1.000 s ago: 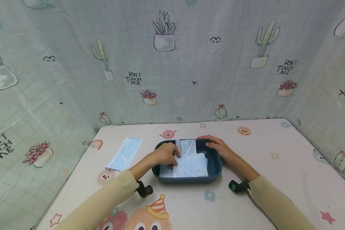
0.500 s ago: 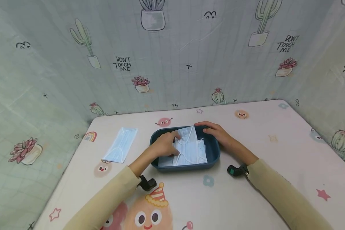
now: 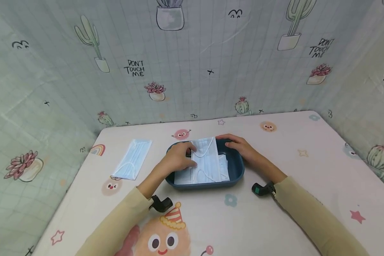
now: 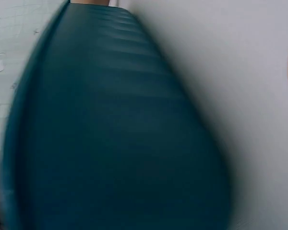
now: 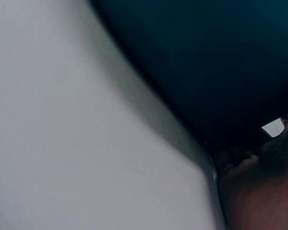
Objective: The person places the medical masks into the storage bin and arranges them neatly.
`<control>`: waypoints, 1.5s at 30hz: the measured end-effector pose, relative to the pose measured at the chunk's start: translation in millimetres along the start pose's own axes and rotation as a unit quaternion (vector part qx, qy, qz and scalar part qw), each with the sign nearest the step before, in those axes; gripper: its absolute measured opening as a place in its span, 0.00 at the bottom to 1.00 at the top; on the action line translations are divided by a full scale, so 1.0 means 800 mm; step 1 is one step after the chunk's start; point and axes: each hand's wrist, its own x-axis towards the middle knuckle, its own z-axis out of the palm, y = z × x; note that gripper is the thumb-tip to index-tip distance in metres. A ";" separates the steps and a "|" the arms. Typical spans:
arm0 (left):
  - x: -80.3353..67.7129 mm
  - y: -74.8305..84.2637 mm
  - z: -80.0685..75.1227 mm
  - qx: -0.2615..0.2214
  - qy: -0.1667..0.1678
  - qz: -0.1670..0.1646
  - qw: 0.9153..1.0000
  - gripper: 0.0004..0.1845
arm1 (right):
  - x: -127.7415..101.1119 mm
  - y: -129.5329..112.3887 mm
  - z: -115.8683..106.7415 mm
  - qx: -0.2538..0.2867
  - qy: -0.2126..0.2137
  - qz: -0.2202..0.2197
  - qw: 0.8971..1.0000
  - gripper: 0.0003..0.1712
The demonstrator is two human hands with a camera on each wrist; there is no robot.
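Observation:
A dark blue tray (image 3: 240,171) sits mid-table with a stack of light blue face masks (image 3: 224,170) in it. My left hand (image 3: 178,160) is inside the tray's left half and pinches the left edge of the top mask (image 3: 206,160), whose far end is raised above the rim. My right hand (image 3: 240,147) grips the tray's far right rim, thumb inside. In the left wrist view only the blurred tray wall (image 4: 110,134) shows. The right wrist view shows the dark tray (image 5: 206,57) and part of my right hand (image 5: 252,191).
One more face mask (image 3: 132,163) lies flat on the table (image 3: 307,185) to the left of the tray. Cactus-print cloth walls (image 3: 195,64) close in the table at the back and both sides.
My left hand has drawn the top mask up and slightly left, so its far end stands above the tray rim. My right hand stays on the rim. The view has tilted down.

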 end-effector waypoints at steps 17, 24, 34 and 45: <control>-0.056 -0.011 -0.065 -0.154 0.187 -0.007 0.970 0.20 | -0.007 0.000 0.005 -0.005 0.012 -0.006 1.000 0.24; -0.075 -0.037 -0.072 -0.185 0.205 -0.011 0.961 0.19 | -0.010 0.007 0.007 -0.011 0.009 -0.011 1.000 0.24; -0.086 -0.080 -0.090 -0.212 0.236 -0.017 0.948 0.19 | -0.010 -0.002 0.007 -0.023 0.012 -0.022 0.999 0.24; -0.087 -0.128 -0.106 -0.212 0.275 -0.049 0.937 0.17 | -0.010 0.001 0.012 -0.018 0.019 -0.018 0.999 0.25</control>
